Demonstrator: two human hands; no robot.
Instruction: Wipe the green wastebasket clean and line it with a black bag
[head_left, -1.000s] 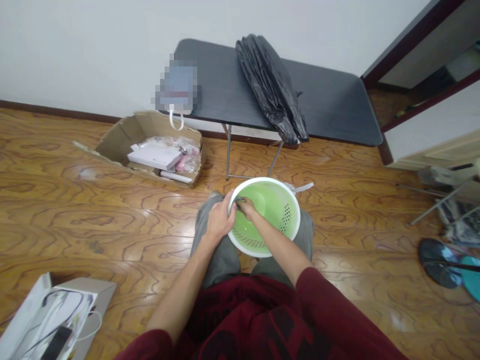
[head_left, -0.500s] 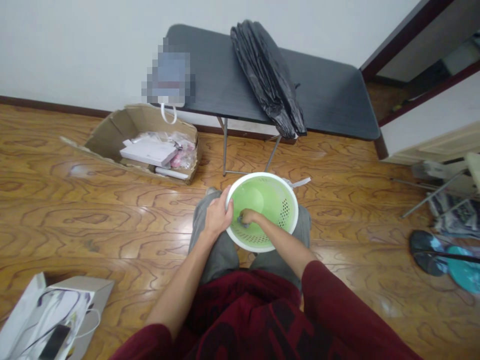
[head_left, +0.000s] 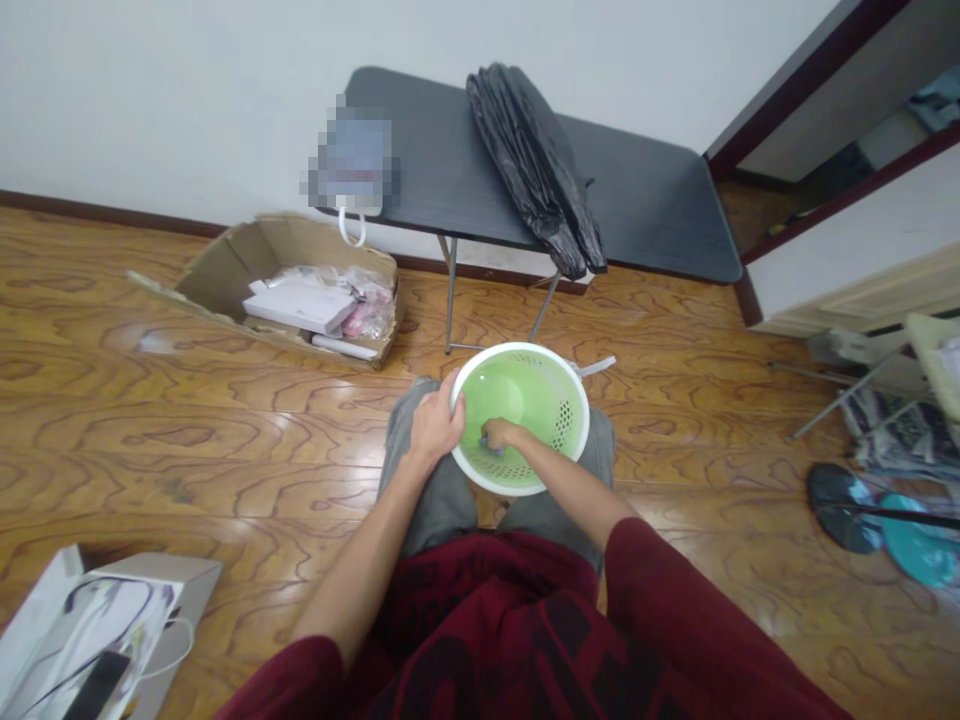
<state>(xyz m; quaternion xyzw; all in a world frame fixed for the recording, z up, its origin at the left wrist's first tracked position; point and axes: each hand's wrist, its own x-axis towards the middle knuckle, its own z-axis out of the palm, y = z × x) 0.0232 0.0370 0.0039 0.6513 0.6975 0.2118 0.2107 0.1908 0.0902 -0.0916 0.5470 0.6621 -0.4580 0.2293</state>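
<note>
A light green basket (head_left: 517, 380) with a white rim and perforated sides rests between my knees, its opening tilted up toward me. My left hand (head_left: 437, 418) is closed round the rim on the left side, thumb over the edge. Down inside, my right hand (head_left: 499, 433) is closed on a small grey cloth (head_left: 492, 449) pressed against the inner left wall. Most of the cloth is hidden by the fingers. A white strip (head_left: 598, 367) sticks out at the basket's far right.
Ahead stands a dark folding table (head_left: 645, 190) with a black plastic bag (head_left: 532, 165) and a blurred item. A torn cardboard box (head_left: 225, 270) with packaging lies left. A white box (head_left: 161, 590) with cables is near left; a teal round object (head_left: 919, 540) lies right.
The view has shifted slightly. My right hand with the grey cloth has moved very little inside the basket; my left hand keeps its hold on the rim.
</note>
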